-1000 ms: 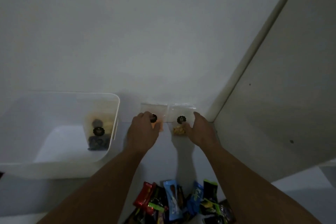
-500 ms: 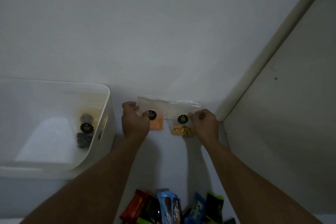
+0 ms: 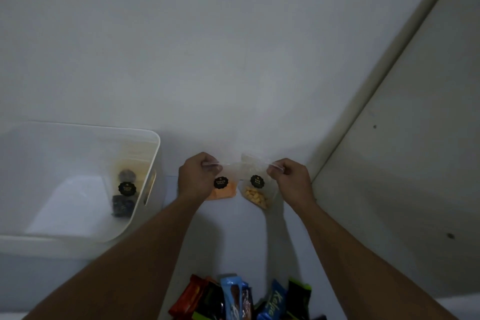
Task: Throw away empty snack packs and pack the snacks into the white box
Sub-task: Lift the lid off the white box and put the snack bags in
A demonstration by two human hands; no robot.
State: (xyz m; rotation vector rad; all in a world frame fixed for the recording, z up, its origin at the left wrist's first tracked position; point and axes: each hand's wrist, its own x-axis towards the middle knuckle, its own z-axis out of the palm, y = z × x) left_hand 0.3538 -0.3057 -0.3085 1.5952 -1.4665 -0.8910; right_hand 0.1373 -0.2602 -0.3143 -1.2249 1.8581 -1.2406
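Note:
My left hand [image 3: 198, 176] pinches the top edge of a clear pouch of orange snack [image 3: 224, 191] with a round black label. My right hand [image 3: 289, 180] pinches the top edge of a second clear pouch of yellow nuggets [image 3: 257, 193], also black-labelled. Both pouches hang lifted off the white surface, side by side and touching near their tops, in front of the wall. To the left stands the white box [image 3: 153, 161], with a dark-filled clear pouch [image 3: 124, 197] leaning inside against its right wall.
A heap of colourful wrapped snack bars [image 3: 241, 299] lies at the near edge between my forearms. A white wall rises behind, and a white cabinet panel [image 3: 405, 163] closes off the right side.
Both hands went from pressing on the two pouches to gripping their top edges and lifting them. The pouches now hang and the right one tilts.

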